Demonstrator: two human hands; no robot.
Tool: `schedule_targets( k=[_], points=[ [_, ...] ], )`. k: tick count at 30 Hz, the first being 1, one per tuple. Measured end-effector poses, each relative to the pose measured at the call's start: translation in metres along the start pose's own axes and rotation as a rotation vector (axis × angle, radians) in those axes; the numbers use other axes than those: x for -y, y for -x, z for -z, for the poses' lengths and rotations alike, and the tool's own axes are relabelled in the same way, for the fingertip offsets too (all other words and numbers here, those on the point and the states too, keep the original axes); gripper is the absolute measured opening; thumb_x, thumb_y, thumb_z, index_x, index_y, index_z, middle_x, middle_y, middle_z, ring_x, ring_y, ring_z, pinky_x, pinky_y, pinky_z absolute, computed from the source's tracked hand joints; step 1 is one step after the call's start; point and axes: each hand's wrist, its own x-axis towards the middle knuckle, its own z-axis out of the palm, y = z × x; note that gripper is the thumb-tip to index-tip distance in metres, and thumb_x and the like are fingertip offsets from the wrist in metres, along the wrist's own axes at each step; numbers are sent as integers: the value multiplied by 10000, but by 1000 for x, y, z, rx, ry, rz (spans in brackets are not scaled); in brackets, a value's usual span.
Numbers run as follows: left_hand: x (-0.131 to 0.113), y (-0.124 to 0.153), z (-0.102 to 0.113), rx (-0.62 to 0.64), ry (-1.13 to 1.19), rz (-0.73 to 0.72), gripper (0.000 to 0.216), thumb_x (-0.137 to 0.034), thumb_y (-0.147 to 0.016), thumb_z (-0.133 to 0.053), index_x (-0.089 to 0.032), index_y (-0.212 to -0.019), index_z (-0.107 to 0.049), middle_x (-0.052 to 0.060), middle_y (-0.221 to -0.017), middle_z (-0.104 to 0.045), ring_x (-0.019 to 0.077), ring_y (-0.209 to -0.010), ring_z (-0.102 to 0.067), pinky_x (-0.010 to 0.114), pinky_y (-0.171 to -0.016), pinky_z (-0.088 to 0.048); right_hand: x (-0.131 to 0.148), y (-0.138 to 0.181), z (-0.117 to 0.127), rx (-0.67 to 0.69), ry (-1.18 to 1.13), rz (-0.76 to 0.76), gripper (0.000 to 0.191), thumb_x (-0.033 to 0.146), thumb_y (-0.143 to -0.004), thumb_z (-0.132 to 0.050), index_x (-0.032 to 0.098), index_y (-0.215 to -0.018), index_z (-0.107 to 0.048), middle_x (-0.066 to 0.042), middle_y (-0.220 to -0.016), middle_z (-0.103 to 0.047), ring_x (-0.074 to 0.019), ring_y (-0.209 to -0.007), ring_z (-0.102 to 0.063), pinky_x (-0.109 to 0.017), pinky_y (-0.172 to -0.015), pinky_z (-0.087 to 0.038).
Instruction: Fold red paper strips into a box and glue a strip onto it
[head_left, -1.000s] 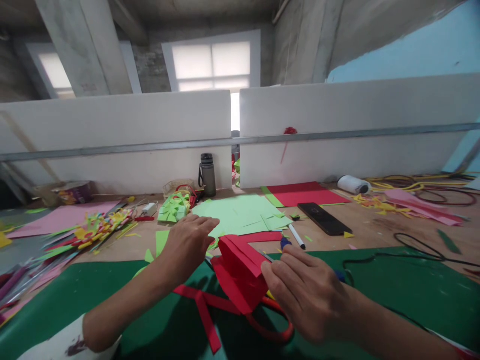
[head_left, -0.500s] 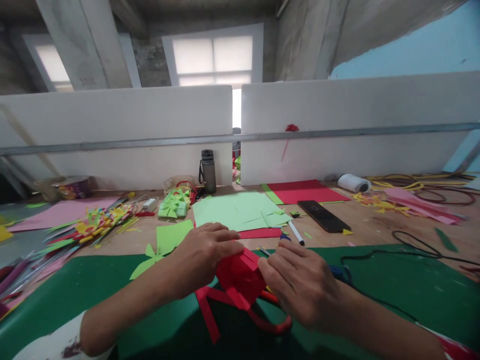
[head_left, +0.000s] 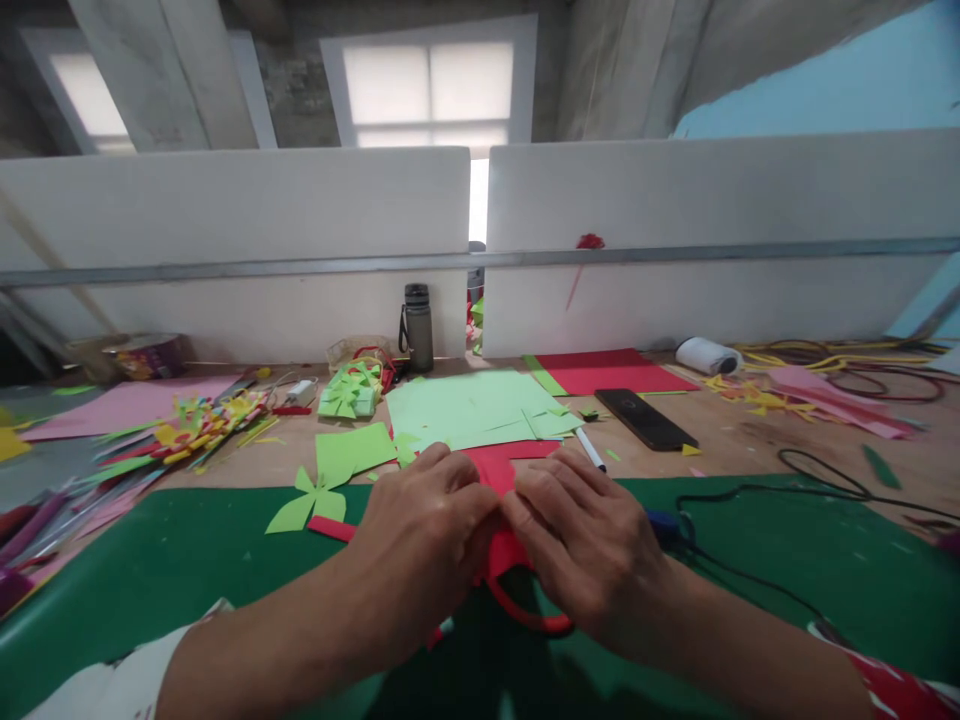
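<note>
Both of my hands meet over a folded red paper piece (head_left: 501, 478) on the green cutting mat (head_left: 150, 580). My left hand (head_left: 424, 535) curls over its left side, fingers bent and pressing on it. My right hand (head_left: 589, 545) covers the right side the same way. Most of the red paper is hidden under my fingers. A red scissors handle loop (head_left: 529, 617) shows just below my hands. A red paper strip (head_left: 330, 527) lies on the mat to the left.
Light green sheets (head_left: 472, 405), a white marker (head_left: 590, 450), a black phone (head_left: 645, 418) and red sheets (head_left: 607, 372) lie beyond my hands. A dark bottle (head_left: 418, 327) stands by the white partition. Coloured paper scraps (head_left: 195, 430) pile at left; black cable (head_left: 810, 485) runs at right.
My left hand came back from the green sheets and closed on the red paper. Both hands pressed it down flat onto the mat, moving closer together.
</note>
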Motion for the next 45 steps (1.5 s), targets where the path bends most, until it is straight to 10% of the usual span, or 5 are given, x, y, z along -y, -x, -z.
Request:
schedule_targets(
  k=[45],
  points=[
    [1, 0, -8, -61, -16, -55, 174, -94, -751, -475, -160, -602, -536, 2, -593, -547, 121, -553, -464, 229, -491, -302, 8, 2, -9, 53, -136, -284, 260, 62, -780, -316, 148, -748, -560, -55, -730, -544, -184, -681, -499, -569, -970, -195]
  ],
)
